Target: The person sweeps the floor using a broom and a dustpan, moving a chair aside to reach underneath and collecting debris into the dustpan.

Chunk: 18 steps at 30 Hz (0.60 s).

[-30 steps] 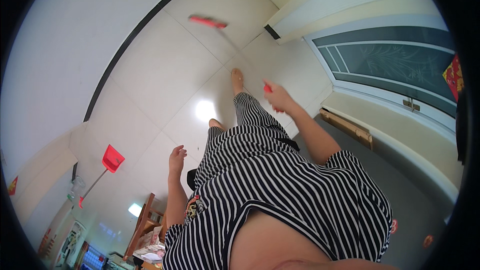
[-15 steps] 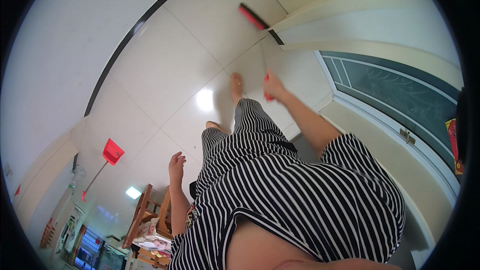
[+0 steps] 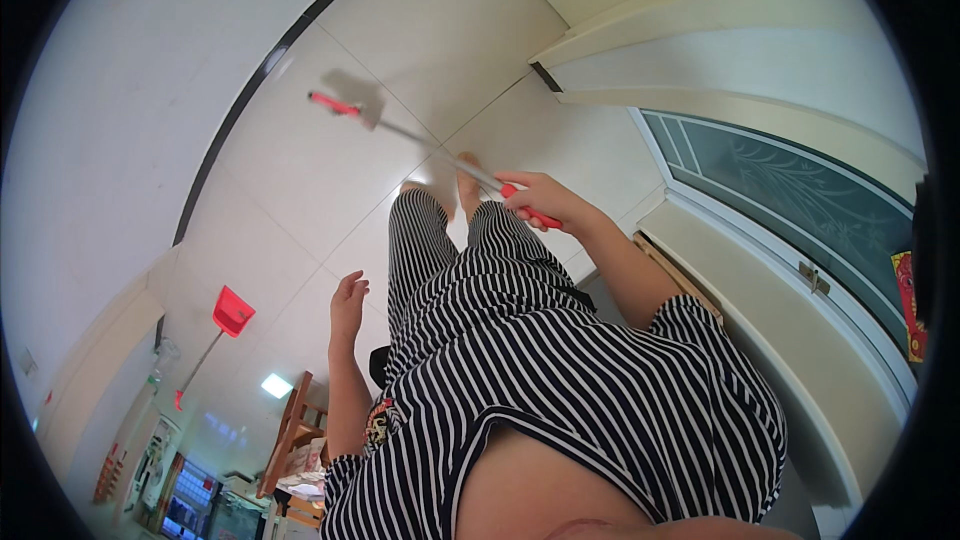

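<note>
The right arm comes in from the lower right, its forearm angled up and inward, so that the right hand (image 3: 540,202) is out in front of the right thigh. Its back is turned up and the wrist looks nearly straight. The fingers are wrapped round the red grip of the broom (image 3: 430,147), the uppermost reaching over the grey shaft, and the end of the grip sticks out past the heel of the hand. From there the shaft slants forward and to the left, above the right foot (image 3: 469,180), to the red head (image 3: 335,103) ahead of the feet. A dark shadow lies on the tiled floor (image 3: 275,165) beside the head; whether the bristles touch the tiles cannot be told.

The left arm hangs at the left side. The left hand (image 3: 348,302) is up in front of that hip, away from the broom, its fingers released and loosely curled round nothing. Further left, apart from both hands, is a red dustpan (image 3: 233,312) with a thin grey stick.

A small coloured print sits on the left side of the striped top (image 3: 560,370); any lettering in it is too small to read. A red-and-yellow paper (image 3: 908,305) at the far right, near the glass door (image 3: 780,170), carries markings that cannot be made out. The door glass bears a pale leaf pattern.
</note>
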{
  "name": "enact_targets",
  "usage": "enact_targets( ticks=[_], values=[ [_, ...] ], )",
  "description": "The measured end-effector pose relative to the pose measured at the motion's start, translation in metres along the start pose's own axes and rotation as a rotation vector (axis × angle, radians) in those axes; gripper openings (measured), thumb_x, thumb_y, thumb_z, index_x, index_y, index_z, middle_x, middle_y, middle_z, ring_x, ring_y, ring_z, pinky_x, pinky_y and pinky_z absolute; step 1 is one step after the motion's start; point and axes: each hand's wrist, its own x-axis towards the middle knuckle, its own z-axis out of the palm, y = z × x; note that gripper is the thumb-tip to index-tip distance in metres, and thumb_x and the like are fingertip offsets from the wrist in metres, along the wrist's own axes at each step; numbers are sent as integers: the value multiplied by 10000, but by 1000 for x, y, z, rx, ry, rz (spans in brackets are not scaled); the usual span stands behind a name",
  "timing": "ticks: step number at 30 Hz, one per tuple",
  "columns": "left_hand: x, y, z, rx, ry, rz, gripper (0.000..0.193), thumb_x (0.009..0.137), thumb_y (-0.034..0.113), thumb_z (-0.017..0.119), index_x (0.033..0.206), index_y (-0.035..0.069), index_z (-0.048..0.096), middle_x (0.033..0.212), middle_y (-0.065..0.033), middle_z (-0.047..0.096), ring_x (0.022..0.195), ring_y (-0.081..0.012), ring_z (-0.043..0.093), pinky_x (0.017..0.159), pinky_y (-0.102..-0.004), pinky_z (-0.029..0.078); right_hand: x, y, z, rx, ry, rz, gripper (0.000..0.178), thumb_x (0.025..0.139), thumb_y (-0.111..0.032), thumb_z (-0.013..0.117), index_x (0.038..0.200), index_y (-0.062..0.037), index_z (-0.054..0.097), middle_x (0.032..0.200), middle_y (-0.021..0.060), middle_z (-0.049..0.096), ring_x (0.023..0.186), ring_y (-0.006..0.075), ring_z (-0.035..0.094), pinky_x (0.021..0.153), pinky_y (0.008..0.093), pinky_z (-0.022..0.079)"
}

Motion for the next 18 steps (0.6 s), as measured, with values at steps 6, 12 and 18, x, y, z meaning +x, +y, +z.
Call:
enact_targets(
  ticks=[6,12,18],
  values=[
    [146,18,-69,-36,-11,-86,358,899,175,534,1205,-8,574,959,-95,671,884,-157,618,823,-279,480,134,-140,-34,-382,511,-241,628,820,-107,513,1434,-94,379,621,72,526,393,144,472,345,306,386],
    [246,11,-89,75,-63,-178,378,866,187,543,1194,5,590,968,-124,671,847,-184,632,786,-295,493,307,-275,-170,-181,551,-274,377,796,-75,516,1167,-16,549,733,134,590,503,238,546,431,386,440],
    [154,-48,-81,-29,61,-280,390,851,174,538,1192,-8,588,999,-131,657,874,-194,632,798,-299,494,268,-76,-21,-447,492,-208,297,822,-81,492,1102,17,487,819,189,587,748,276,615,611,413,496]
  ],
)
